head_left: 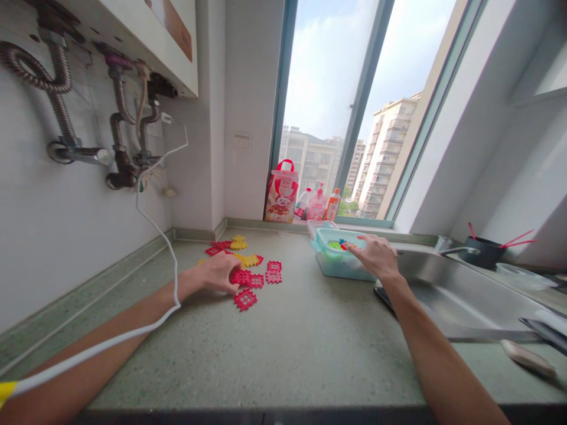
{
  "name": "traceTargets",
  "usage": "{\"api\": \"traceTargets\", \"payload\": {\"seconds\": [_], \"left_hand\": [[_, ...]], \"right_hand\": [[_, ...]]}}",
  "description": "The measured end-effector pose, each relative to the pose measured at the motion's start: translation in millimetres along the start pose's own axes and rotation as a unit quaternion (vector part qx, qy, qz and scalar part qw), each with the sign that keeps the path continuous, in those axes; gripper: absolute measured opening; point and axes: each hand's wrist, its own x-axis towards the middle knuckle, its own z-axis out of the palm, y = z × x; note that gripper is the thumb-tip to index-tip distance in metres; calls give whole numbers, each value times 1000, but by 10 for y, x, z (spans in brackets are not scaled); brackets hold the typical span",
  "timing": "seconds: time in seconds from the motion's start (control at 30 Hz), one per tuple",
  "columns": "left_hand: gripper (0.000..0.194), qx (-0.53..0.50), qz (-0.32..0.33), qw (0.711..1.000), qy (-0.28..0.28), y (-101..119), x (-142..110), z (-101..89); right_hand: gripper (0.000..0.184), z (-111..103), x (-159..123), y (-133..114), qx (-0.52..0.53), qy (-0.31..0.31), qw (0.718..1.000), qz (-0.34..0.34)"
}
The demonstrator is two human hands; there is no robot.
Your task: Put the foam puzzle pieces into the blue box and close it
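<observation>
Bench: speckled grey-green top (287, 354), dark front edge at 6 o'clock; most room to move is mid-bench, between the lattice pieces and the tub.
White cable: (176, 282) droops in front of the left forearm; snag risk if that arm lifts, probably.
Loose red piece: (245, 299) flat at 10 o'clock from bench middle, just below the left hand.
Left hand: (220, 273) fingers curled narrow at the edge of the red lattice pieces (256, 281), touching; firm grip or not, can't tell. Low, flat reach suits thin pieces.
Pink pieces: (273, 275) at 3 o'clock from the left hand, apart from it.
Right hand: (375, 255) at 1 o'clock, comes over the tub rim, thumb and forefinger part spread by the coloured pieces inside; hold unclear.
Tub: (339, 268) pale teal, open top, presumably for reaching in from above; walls keep pieces together. Right end sits close to the sink (443, 304), so little room at 3 o'clock.
Yellow pieces: (239, 242) 11 o'clock, towards the back wall.
Window: (328, 71) 12 o'clock; carton (282, 200) and bottles (316, 206) along its foot, behind the tub.
</observation>
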Motion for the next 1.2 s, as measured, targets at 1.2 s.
{"api": "traceTargets", "payload": {"seconds": [1.2], "left_hand": [[83, -92, 151, 984, 37, 234, 64, 390]], "right_hand": [[32, -28, -175, -535, 88, 94, 969, -209]]}}
